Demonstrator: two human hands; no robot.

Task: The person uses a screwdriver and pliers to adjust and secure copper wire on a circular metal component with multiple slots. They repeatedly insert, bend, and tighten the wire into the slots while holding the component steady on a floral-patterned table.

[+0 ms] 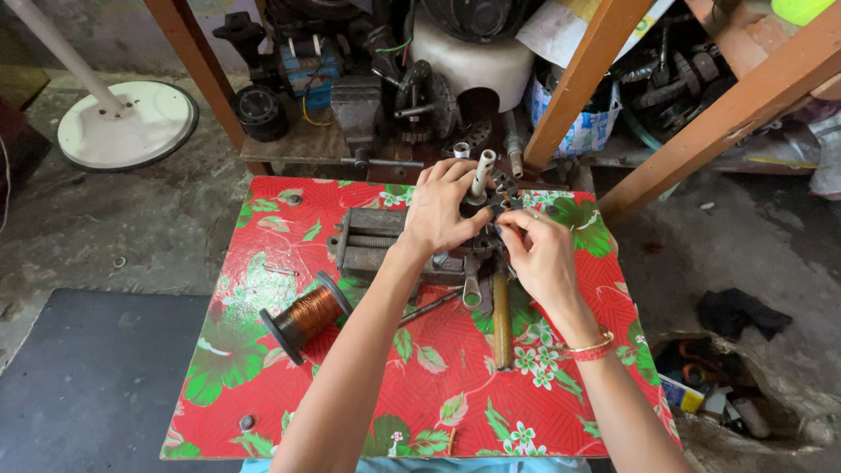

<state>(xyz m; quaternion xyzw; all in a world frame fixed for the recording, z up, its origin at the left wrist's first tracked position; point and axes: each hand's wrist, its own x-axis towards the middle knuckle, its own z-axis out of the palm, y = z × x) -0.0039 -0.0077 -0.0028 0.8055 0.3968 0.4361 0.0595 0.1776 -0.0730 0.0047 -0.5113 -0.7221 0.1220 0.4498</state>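
Note:
My left hand (442,208) grips a dark, toothed round metal core (503,194) that sits at the far end of a small table with a red floral cover (420,385). A white plastic rod (483,169) sticks up through the core's middle. My right hand (537,254) pinches at the core's near right edge with its fingertips; a red and gold bangle is on that wrist. The core rests on a grey metal bench vise (366,238). What the right fingers hold is too small to tell.
A spool of copper wire (307,315) lies at the table's left. A wooden-handled tool (501,320) and a spanner (471,293) lie below the vise. Shelves of machine parts (385,79) stand behind. A white fan base (127,123) is on the floor, left.

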